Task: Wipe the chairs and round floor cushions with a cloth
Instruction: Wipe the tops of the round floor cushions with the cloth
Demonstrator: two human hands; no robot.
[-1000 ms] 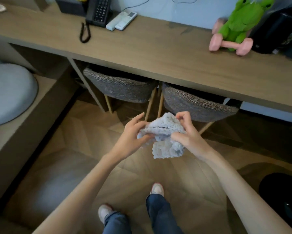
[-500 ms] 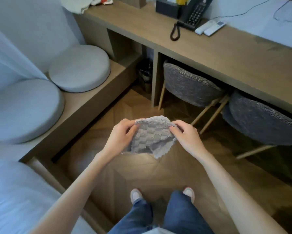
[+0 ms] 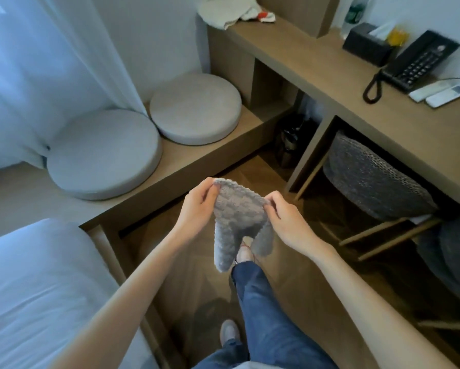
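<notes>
A grey textured cloth hangs in front of me above the wooden floor. My left hand pinches its upper left corner and my right hand pinches its upper right corner. Two round grey floor cushions lie on a low wooden platform to the left: the near cushion and the far cushion. A dark woven chair is tucked under the desk on the right, and a second chair shows at the right edge.
A long wooden desk carries a black telephone, two remotes and a black box. A white bed fills the lower left. A curtain hangs behind the cushions. My legs stand on the floor below.
My view has swung left, bringing both cushions and the bed into sight. The cloth, bunched before, now hangs unfolded between my two hands. I have stepped forward.
</notes>
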